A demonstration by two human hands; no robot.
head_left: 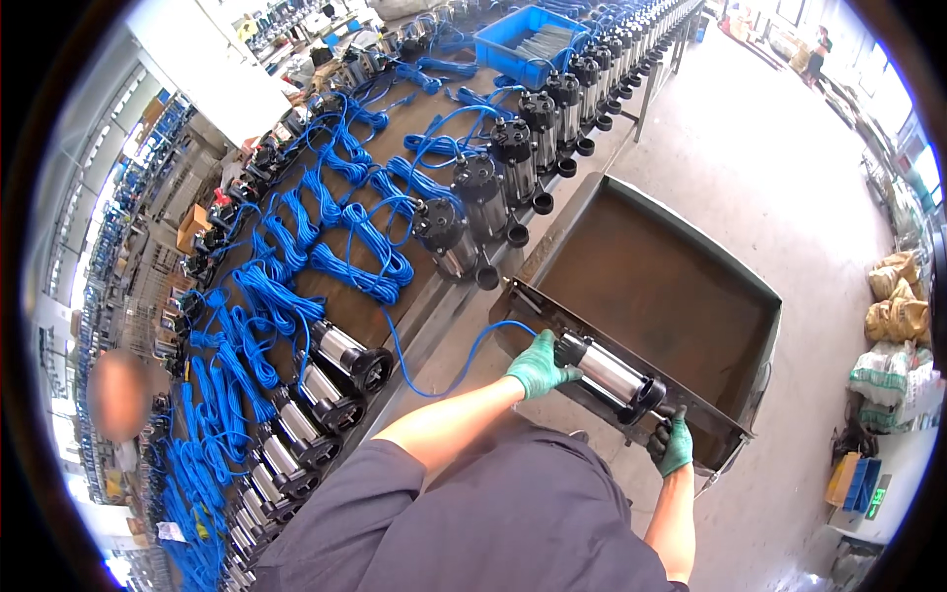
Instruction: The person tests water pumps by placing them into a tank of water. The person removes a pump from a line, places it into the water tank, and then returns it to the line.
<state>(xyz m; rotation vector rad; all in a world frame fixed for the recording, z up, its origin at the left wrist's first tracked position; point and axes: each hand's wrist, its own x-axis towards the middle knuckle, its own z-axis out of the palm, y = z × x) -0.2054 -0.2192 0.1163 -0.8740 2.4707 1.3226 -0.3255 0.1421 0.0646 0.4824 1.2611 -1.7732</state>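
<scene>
A submersible pump (612, 375) with a steel barrel and black ends lies on its side over the near edge of a metal trough (681, 229). My left hand (541, 366), in a green glove, grips the pump's left end, where its blue cable (449, 390) trails off to the bench. Beside the right end, my gloved right hand (673, 446) is closed, fingers curled about a small dark piece. Whether that piece belongs to the pump I cannot tell. The trough is brown inside.
Along the bench (340, 242) stand upright pumps (483, 197) in a row. Other pumps (340, 355) lie on their sides nearer me, among coiled blue cables (370, 261). A blue bin (523, 44) sits farther back. Sacks (896, 301) are stacked at right; a person (123, 395) is at left.
</scene>
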